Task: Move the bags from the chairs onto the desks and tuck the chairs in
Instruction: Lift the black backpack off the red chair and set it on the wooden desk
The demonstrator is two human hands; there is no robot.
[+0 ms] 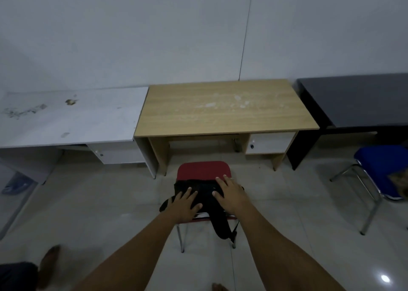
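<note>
A black bag [204, 193] lies on the seat of a red chair [204, 169], covering its near part, with a strap hanging down over the near edge between the chair's metal legs; the left hand [184, 204] rests flat on the bag's left side, fingers spread and not clenched, and the right hand [230, 193] lies flat on its right side, fingertips reaching the red cushion; neither hand seems to be gripping the fabric, though the dark cloth makes that hard to judge; the chair stands on the tiled floor [99, 202], pulled out and apart from the wooden bench [225, 107] straight ahead, whose top is bare but for pale smudges; a white bench [66, 118] touches its left side, stained in places; a black bench [357, 100] stands just beside it on the right; near that one stands a blue chair [384, 169] with chrome legs, something brownish on its seat at the picture's edge; a plain wall [154, 36] runs behind all three
</note>
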